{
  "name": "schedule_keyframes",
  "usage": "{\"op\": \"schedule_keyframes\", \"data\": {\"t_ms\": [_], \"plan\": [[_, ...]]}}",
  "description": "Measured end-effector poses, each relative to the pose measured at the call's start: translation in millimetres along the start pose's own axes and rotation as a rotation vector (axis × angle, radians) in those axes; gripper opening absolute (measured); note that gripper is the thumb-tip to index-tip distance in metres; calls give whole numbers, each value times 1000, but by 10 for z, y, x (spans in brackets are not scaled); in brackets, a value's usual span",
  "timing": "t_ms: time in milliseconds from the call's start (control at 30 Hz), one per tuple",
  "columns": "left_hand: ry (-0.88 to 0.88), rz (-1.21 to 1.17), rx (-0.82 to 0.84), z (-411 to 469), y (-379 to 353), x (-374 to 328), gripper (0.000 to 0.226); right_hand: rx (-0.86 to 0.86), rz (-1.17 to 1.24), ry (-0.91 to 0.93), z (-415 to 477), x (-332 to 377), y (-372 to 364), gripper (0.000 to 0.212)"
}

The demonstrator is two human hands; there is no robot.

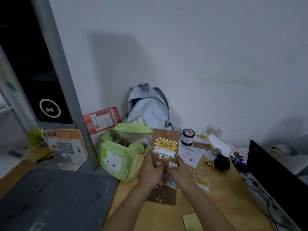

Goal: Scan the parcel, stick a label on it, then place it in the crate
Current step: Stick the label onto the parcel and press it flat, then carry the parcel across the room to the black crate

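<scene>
A brown cardboard parcel [168,134] is held upright above the wooden table [221,195], at the centre of the head view. A yellow label [165,147] with black characters is stuck on its facing side. My left hand [152,172] grips the parcel's lower left edge. My right hand [179,170] grips its lower right edge. A second brown parcel [164,195] lies flat on the table under my wrists. The green fabric crate [120,157] with a white animal print stands open just left of the held parcel, with items inside.
A grey lidded bin [55,197] fills the lower left. A pale backpack [148,107] leans on the wall behind the crate. Papers, a black cup [188,136], a black round object [221,162] and a sheet of yellow labels [202,179] lie right. A dark monitor [275,177] stands far right.
</scene>
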State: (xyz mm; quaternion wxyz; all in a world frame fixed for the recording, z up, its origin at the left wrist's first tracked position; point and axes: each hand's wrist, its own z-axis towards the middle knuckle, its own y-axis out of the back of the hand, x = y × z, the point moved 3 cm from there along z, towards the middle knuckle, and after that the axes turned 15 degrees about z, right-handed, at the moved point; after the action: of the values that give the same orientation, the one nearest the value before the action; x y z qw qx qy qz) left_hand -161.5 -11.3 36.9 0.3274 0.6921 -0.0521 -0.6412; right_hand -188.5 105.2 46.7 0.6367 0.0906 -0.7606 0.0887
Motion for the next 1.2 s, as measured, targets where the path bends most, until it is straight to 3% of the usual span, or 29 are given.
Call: {"op": "schedule_keyframes", "data": {"t_ms": [200, 367, 533, 633, 800, 933, 1033, 1200], "plan": [[-195, 16, -106, 241, 472, -849, 36, 34, 55, 244, 36, 947, 42, 39], [-331, -5, -162, 233, 744, -1419, 40, 7, 29, 437, -10, 1557, 155, 48], [-311, -45, -112, 221, 725, -1655, 41, -34, 57, 476, -63, 1753, 302, 61], [-340, -55, -116, 260, 649, -1696, 47, -50, 123, 450, -119, 1728, 457, 58], [-315, -131, 136, 192, 414, -1707, 36, -211, 403, 354, -381, 1584, 763, 34], [-300, -238, 381, -76, 185, -1725, 26, -420, 502, 330, -627, 1460, 985, 33], [-306, -355, 450, -251, 104, -1765, 18, -443, 543, 310, -854, 1366, 1089, 33], [-344, -388, 543, -470, -84, -1794, 41, -453, 534, 266, -1357, 1121, 1150, 46]]}}
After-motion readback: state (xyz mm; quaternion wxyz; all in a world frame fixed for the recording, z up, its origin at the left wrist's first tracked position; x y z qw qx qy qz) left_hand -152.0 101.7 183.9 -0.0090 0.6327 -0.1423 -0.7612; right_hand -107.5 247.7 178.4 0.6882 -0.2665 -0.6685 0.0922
